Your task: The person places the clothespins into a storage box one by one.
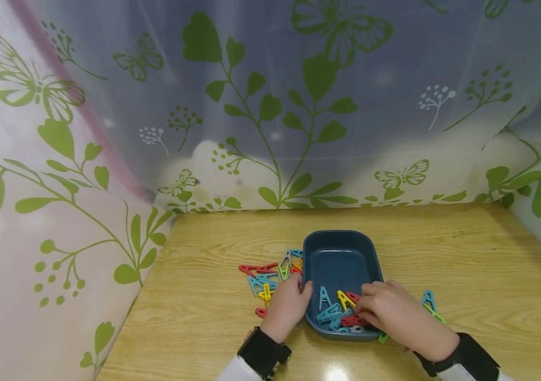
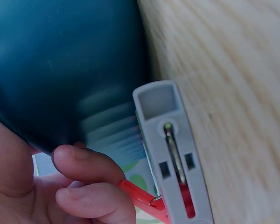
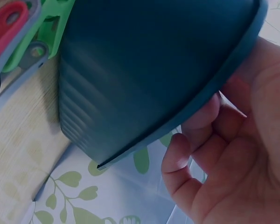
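Observation:
A dark blue rectangular tray (image 1: 342,259) stands on the table, with blue, yellow and red plastic clothespins (image 1: 330,312) lying in its near end. My left hand (image 1: 289,307) grips the tray's left rim, the thumb at the edge and fingers curled against the outside. My right hand (image 1: 391,312) reaches over the right rim, its curled fingers beside a red clothespin (image 1: 353,321). The rim hides some of its fingertips in the right wrist view, so whether they pinch anything is unclear. A grey clothespin (image 2: 172,149) stands close by the tray in the left wrist view.
Several loose clothespins (image 1: 263,280) are scattered left of the tray. To its right lie a blue clothespin (image 1: 429,299) and a green clothespin (image 1: 434,313). A leaf-patterned curtain (image 1: 270,132) hangs along the back edge of the wooden table (image 1: 194,296).

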{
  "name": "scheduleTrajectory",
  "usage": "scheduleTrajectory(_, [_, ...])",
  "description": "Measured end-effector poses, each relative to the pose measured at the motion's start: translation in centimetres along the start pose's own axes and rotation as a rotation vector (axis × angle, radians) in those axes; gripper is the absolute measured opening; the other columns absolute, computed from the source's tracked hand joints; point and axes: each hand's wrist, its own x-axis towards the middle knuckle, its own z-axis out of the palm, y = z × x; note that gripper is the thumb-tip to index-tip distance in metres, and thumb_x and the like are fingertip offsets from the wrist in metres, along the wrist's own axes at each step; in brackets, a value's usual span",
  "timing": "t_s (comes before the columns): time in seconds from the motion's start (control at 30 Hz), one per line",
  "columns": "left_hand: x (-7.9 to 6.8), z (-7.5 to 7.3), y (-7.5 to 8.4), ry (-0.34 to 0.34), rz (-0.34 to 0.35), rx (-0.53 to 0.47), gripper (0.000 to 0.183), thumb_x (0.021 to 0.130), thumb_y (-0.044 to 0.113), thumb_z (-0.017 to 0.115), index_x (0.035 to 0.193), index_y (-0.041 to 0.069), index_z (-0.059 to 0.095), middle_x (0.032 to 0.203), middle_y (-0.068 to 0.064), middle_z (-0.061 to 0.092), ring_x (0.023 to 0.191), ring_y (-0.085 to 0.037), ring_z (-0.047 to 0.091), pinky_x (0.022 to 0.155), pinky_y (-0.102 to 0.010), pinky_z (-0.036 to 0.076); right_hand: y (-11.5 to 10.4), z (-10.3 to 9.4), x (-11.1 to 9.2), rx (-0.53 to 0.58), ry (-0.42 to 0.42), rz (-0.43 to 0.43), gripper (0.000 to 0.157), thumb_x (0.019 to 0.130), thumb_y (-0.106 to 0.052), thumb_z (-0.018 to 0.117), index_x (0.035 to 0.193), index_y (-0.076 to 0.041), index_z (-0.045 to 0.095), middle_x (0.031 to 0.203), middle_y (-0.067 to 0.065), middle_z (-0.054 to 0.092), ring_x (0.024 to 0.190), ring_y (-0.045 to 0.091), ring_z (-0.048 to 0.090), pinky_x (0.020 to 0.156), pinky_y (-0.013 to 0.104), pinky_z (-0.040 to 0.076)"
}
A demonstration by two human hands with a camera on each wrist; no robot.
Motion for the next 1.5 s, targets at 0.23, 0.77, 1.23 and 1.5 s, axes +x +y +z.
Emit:
scheduleTrajectory(0.23, [0.0,0.0,0.0,-0.004,-0.003,0.000,0.030,0.104,0.027,0.062,0.080,0.011,0.052,0.062,0.002,0.039,0.051,-0.014,0.044,0.048,-0.024,0.030,0.5,-1.0,-0.1,-0.026,0.095,0.004,0.016,0.080,-0.019,0.088,0.086,-0.026,0.075,0.079,-0.018,0.054,0.070,-0.001,0.051,0.064,0.027,0.037])
scheduleTrajectory(0.77, [-0.2,-0.1,0.2,0.001,0.005,-0.005,0.030,0.104,0.026,0.062,0.080,0.011,0.052,0.062,0.002,0.039,0.051,-0.014,0.043,0.048,-0.024,0.029,5.5,-3.3,-2.1,-0.118,0.190,0.216,0.014,0.082,-0.013,0.086,0.087,-0.015,0.074,0.075,-0.009,0.055,0.061,0.002,0.049,0.055,0.025,0.042])
scheduleTrajectory(1.23, [0.0,0.0,0.1,-0.005,0.004,-0.006,0.031,0.104,0.026,0.061,0.079,0.011,0.052,0.062,0.002,0.038,0.050,-0.014,0.043,0.049,-0.024,0.029,9.4,-2.7,-5.2,-0.058,-0.176,0.545,0.015,0.092,-0.019,0.076,0.082,-0.008,0.070,0.072,-0.001,0.058,0.061,0.013,0.049,0.056,0.032,0.041])
scheduleTrajectory(1.5, [-0.1,0.0,0.1,0.000,-0.002,0.003,0.031,0.104,0.027,0.061,0.080,0.011,0.051,0.062,0.001,0.038,0.051,-0.015,0.043,0.049,-0.025,0.029,9.6,-1.8,-6.2,-0.003,-0.307,0.618,0.022,0.094,-0.024,0.073,0.081,-0.008,0.067,0.072,-0.002,0.057,0.063,0.015,0.049,0.059,0.034,0.041])
